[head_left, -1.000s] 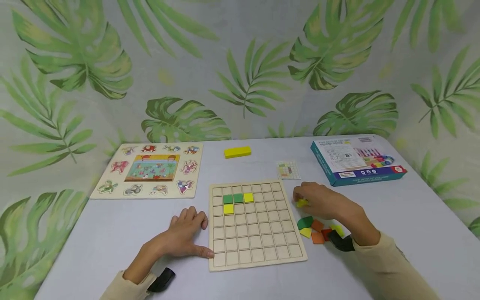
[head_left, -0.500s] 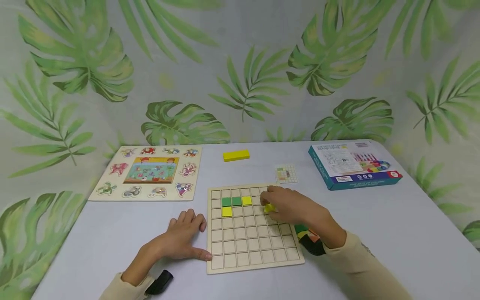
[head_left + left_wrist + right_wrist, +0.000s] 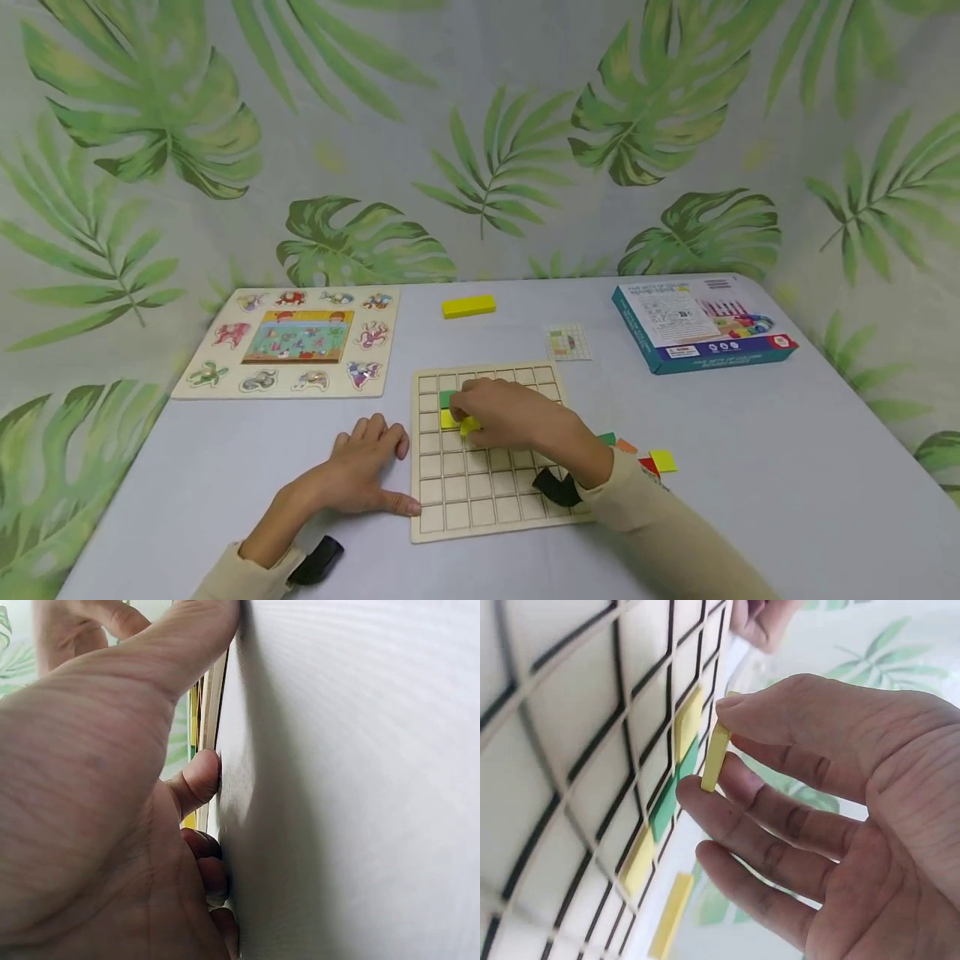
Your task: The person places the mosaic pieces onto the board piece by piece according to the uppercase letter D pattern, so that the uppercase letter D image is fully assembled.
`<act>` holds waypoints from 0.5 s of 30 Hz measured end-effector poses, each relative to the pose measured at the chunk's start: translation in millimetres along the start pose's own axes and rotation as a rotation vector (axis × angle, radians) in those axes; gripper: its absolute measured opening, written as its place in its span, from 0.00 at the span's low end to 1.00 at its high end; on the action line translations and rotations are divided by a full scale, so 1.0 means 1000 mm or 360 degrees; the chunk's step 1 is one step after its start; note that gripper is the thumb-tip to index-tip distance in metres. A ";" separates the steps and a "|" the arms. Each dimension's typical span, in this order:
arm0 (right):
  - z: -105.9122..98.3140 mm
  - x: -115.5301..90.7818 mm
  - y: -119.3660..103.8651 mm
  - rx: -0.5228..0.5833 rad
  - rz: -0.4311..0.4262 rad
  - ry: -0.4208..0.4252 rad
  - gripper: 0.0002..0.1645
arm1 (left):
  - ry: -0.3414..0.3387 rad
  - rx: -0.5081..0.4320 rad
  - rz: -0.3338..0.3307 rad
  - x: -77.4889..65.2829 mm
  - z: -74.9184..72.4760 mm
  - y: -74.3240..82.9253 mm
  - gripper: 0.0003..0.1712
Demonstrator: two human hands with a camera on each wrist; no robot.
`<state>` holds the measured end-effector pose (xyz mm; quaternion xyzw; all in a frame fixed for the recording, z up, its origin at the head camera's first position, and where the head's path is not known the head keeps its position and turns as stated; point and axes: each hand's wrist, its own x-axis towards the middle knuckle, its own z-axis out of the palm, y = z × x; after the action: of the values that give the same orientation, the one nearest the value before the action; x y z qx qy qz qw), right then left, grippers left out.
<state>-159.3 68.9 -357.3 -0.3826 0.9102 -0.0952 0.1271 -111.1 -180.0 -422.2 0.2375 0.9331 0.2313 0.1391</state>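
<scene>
A square wooden grid board [image 3: 480, 488] lies on the white table. My right hand [image 3: 517, 414], over its upper left cells, pinches a small yellow tile [image 3: 715, 759] between thumb and fingers, just off the surface. Close by on the board are a green tile [image 3: 447, 398] and a yellow tile [image 3: 447, 419]; the right wrist view shows a row of yellow, green and yellow tiles, partly hidden by the hand in the head view. My left hand [image 3: 363, 471] rests on the table with fingers relaxed, its thumb touching the board's lower left edge.
Loose tiles, including a yellow one [image 3: 663, 461], lie right of the board, partly covered by the right sleeve. Behind stand a yellow block [image 3: 468, 306], a small pattern card [image 3: 569, 342] and a teal-edged box [image 3: 705, 322]. A sea-animal puzzle [image 3: 279, 385] lies back left.
My right hand has carried the yellow tile from beside the loose tiles leftward across the board to its upper left cells. The left hand has stayed at the board's edge.
</scene>
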 end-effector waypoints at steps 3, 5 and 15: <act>0.006 0.007 -0.006 -0.0018 -0.0001 -0.0017 0.10 | -0.0001 -0.0004 -0.0004 0.000 0.003 -0.003 0.39; 0.009 0.009 -0.010 -0.0051 -0.0003 -0.0025 0.10 | 0.0007 -0.0024 0.0009 -0.002 0.004 -0.003 0.40; 0.013 0.014 -0.019 -0.0191 -0.0088 0.0015 0.09 | -0.0002 -0.0006 0.0013 -0.003 -0.004 0.004 0.39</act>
<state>-152.1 44.2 -366.5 -0.4141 0.9039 -0.0458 0.0970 -108.8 -179.8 -417.0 0.2413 0.9316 0.2334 0.1392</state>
